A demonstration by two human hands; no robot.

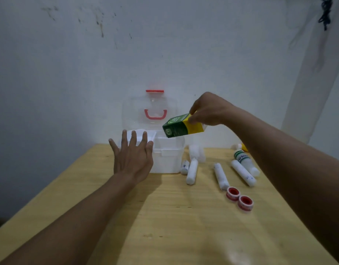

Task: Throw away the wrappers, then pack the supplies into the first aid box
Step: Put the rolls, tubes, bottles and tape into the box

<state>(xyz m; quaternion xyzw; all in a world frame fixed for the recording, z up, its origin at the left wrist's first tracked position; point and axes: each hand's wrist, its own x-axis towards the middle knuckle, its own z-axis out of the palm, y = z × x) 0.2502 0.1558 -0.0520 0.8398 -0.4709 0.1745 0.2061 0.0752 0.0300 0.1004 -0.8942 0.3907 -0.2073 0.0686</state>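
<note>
A clear plastic first aid box (167,161) with red handle and latch stands at the table's far edge, its lid raised against the wall. My right hand (209,109) grips a green and yellow carton (181,126), tilted, just above the box's right side. In front of the box's left half my left hand (133,154) is spread flat with fingers apart, holding nothing. Right of the box lie several white gauze rolls (191,171), a white bottle with green print (244,161) and two red-and-white tape rolls (239,199).
The wooden table (174,222) ends at a white wall close behind the box. A white pad (197,152) stands beside the box's right wall. A small yellow item (244,147) shows at the far right behind my right forearm.
</note>
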